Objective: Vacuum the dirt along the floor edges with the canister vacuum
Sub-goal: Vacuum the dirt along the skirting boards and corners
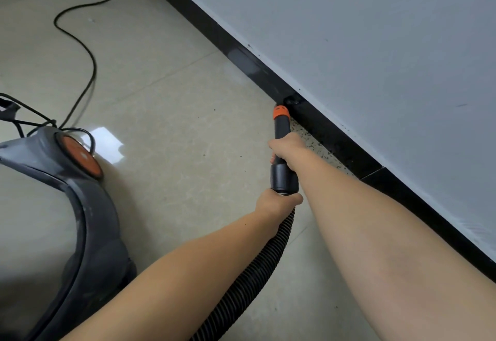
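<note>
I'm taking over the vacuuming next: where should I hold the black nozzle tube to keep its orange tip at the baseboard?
Hold the nozzle tube on its smooth straight barrel from above, as the right hand does; the left hand steadies the hose at the cuff.

both arms outstretched, right hand (285, 147) ahead of left hand (276, 201) (fingers curled)

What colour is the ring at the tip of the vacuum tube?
Orange ring, seen from the head camera.
</note>
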{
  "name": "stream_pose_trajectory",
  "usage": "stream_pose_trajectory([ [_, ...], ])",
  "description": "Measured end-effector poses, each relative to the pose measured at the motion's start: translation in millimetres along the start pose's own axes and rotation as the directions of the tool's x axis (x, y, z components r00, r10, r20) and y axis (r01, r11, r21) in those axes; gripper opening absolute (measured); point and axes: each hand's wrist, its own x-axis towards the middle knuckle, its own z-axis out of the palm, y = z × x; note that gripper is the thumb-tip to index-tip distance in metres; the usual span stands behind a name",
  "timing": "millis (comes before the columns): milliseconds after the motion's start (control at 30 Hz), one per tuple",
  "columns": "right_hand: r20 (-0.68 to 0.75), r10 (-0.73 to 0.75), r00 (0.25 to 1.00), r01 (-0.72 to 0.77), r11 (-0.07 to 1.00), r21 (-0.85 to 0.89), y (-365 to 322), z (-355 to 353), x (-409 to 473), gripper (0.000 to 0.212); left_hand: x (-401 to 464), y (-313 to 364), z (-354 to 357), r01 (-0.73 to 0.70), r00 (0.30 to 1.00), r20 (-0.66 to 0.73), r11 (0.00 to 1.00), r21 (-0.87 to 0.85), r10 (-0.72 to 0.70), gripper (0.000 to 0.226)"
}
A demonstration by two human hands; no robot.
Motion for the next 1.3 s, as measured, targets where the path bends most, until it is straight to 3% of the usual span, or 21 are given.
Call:
stream_pose_trajectory([
  [333, -0.044, 0.073, 0.996, -0.065, 0.983, 0.170, 50, -16, -25, 0.031, -34, -25, 18, 0.046, 0.997, 0.061, 0.995, 0.085, -0.051, 0.020],
  [767, -0.141, 0.178, 0.974, -0.140, 0.960, 0.244, 104, -34, -68, 0.032, -70, -60, 41, 0.104, 0.980, 0.149, 0.975, 0.198, -0.134, 0.019],
  [1300, -0.007, 0.087, 0.996, -0.082, 0.958, 0.276, 66, -4, -52, 0.029, -45, -56, 20, 0.060, 0.998, -0.004, 0.994, 0.088, -0.060, 0.018],
])
